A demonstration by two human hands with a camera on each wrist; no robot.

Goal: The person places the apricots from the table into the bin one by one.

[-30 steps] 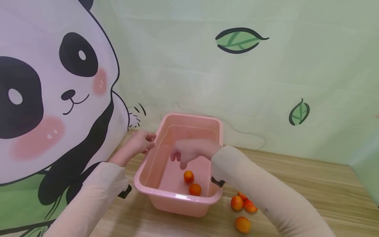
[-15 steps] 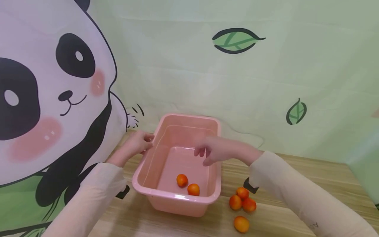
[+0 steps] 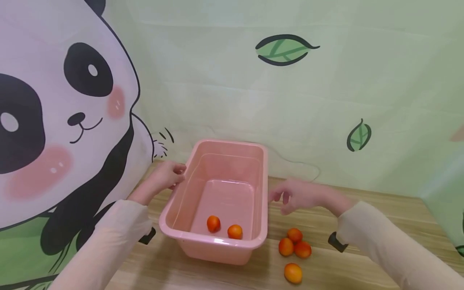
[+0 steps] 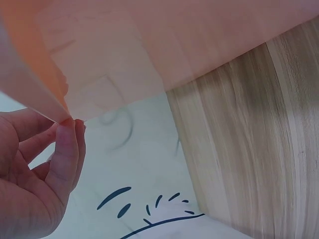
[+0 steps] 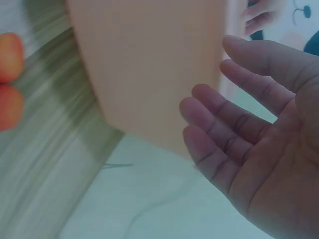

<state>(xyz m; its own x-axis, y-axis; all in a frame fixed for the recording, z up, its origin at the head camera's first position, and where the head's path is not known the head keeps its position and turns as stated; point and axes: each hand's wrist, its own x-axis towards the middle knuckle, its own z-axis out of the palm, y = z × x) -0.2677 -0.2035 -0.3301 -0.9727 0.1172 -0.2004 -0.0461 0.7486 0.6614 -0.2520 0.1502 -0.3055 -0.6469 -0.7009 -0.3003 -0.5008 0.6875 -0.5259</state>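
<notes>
Wooden table (image 3: 320,223); left fingers (image 4: 66,157) pinch pink tub rim (image 3: 217,240).

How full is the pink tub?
The pink tub is mostly empty: just two orange fruits lie on its floor, at the end nearer the person.

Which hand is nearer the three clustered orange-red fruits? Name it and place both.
Right. The right hand hangs beyond the three orange-red fruits, beside the pink basin; the left hand pinches the basin's left rim, across the basin from them.
</notes>
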